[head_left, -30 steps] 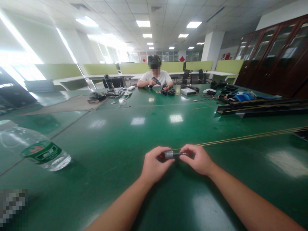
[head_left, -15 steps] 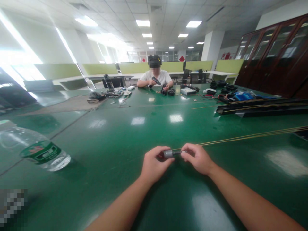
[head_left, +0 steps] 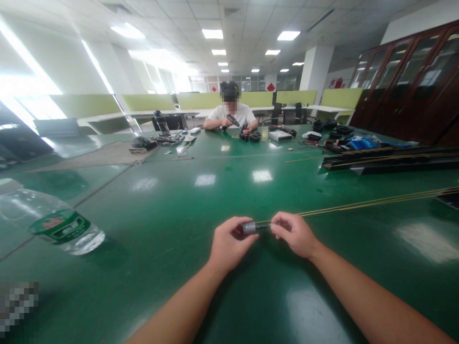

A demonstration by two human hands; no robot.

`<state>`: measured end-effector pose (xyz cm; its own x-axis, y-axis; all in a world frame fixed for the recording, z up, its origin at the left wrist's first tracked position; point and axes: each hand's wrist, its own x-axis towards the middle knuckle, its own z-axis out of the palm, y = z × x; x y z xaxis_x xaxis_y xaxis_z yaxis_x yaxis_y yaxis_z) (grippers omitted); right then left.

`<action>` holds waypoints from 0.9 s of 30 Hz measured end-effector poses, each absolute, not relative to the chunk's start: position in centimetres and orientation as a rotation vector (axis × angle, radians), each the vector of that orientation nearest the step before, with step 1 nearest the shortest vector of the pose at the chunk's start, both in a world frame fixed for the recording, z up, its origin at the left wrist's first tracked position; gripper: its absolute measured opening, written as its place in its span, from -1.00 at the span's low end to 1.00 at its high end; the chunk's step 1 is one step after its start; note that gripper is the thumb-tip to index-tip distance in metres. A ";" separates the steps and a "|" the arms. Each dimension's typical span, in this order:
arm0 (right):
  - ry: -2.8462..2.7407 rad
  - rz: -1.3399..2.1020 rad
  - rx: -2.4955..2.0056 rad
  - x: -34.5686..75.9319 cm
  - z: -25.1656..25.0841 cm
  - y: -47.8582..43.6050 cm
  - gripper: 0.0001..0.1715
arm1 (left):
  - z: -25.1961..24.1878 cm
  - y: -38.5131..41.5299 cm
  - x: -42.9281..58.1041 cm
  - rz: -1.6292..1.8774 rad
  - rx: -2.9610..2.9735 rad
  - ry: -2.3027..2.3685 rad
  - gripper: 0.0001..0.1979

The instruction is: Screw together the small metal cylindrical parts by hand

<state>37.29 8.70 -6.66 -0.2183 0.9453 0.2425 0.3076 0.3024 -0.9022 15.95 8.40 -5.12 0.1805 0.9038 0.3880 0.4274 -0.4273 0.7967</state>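
Observation:
Just above the green table, my left hand is closed around a small grey metal cylinder, thumb below and fingers on top. A thin dark shaft sticks out of the cylinder to the right. At its far end, the thumb and forefinger of my right hand are pinched together on the tip, where something small and silvery shows. What exactly is between those fingertips is too small to make out. Thin yellow rods run behind my right hand toward the right edge.
A clear water bottle with a green label lies on the left. Black rails lie at the right. Across the table a person holds a dark tool, among electronic parts and a white box. A pixelated object is at lower left.
Almost nothing differs. The cylinder has shifted slightly left and up with my left hand, and my right hand has moved up a touch, still pinching the shaft's end.

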 end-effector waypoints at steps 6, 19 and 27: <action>-1.700 0.949 -1.136 37.5 -6.8 8.8 -0.84 | -5.1 8.4 15.9 1.201 1.920 1.253 -0.72; -1.498 1.110 -1.010 38.1 -6.9 9.3 -0.76 | -5.0 8.6 15.9 1.126 1.830 1.303 -0.72; -1.334 1.269 -1.047 37.1 -7.2 9.8 -0.40 | -5.2 9.4 15.9 1.109 1.626 1.226 -0.61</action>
